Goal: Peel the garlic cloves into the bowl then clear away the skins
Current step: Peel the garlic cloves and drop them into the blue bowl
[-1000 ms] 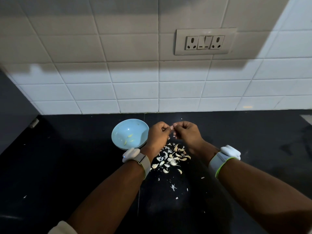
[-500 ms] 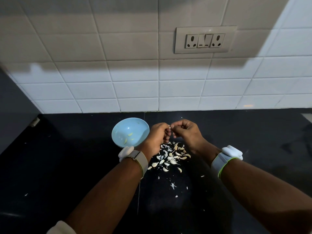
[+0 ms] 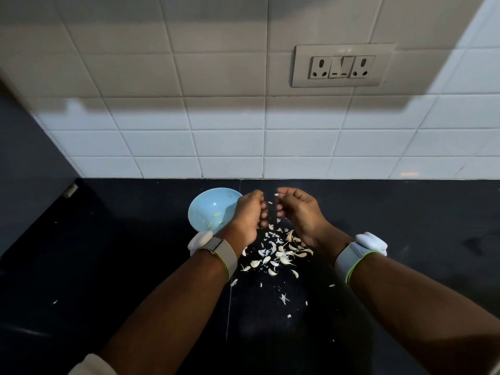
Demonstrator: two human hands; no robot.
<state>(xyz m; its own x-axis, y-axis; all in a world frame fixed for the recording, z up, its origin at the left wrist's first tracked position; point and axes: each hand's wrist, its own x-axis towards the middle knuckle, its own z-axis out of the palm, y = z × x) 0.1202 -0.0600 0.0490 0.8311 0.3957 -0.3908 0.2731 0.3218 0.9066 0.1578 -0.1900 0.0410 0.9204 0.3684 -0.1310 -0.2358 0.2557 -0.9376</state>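
Item: my left hand (image 3: 247, 215), one, raised above the black countertop (image 3: 113, 266), fingers curled inward; whether they pinch anything I cannot tell, since the fingertips are turned away from view. Item: my right hand (image 3: 299, 209), one, raised just beside the left with a narrow gap between them, fingers curled and pinching a small white piece of garlic (image 3: 278, 195) at the tips; clove or skin I cannot tell. Item: bowl (image 3: 208, 209), one, pale blue, standing on the countertop just left of my left hand and near the foot of the tiled wall (image 3: 230, 142); my left hand overlaps its right rim in view; inside lie about three small yellowish pieces. Item: pile of cloves and skins (image 3: 276, 253), one loose heap, pieces too many and too small to count, lying on the countertop below and between my wrists, with stray flakes scattered toward me. Item: wristbands, two, one on my left wrist (image 3: 213, 249), one on my right (image 3: 359, 251). Item: socket plate (image 3: 342, 65), one, on the wall above, with two sockets and switches between. Open dark counter runs wide to the left and right of my arms; a dark panel (image 3: 24, 169) bounds the left edge.
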